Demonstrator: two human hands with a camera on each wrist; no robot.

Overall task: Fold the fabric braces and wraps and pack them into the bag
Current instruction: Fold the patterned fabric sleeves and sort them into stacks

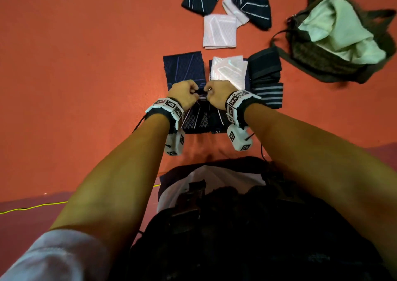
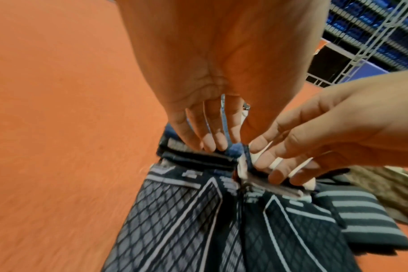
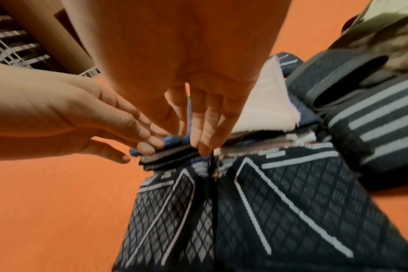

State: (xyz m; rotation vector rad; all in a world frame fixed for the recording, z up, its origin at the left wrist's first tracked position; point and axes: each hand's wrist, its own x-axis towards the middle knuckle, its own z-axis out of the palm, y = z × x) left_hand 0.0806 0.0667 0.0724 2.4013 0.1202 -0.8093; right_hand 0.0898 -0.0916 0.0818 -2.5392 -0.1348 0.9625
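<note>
Two hands work nearest us: our left hand and right hand each pinch the far edge of the dark diamond-patterned brace. Soft, light knit, it will likely sag unless held by its corners. Beyond lie folded braces; far right, the bag gapes open.
</note>
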